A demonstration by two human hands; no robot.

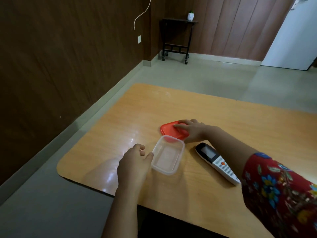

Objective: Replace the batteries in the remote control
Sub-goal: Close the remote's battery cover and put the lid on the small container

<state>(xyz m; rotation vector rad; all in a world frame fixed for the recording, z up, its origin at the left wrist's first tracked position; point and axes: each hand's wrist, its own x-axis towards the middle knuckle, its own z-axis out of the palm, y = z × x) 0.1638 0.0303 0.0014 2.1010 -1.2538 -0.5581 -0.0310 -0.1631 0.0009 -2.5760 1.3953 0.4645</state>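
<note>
A white remote control (216, 161) with a dark screen lies face up on the wooden table (223, 117), under my right forearm. My right hand (190, 130) rests on a red plastic lid (169, 129) lying flat behind a clear plastic container (167, 155). Thumb and fingers grip the lid's right edge. The container stands open and looks empty. My left hand (135, 162) touches the container's left wall with thumb and curled fingers. No batteries are visible.
The table's left edge and rounded near corner (59, 169) lie close to my left hand. Beyond are a grey floor, a dark panelled wall, and a small black wheeled stand (176, 38) with a white pot far back.
</note>
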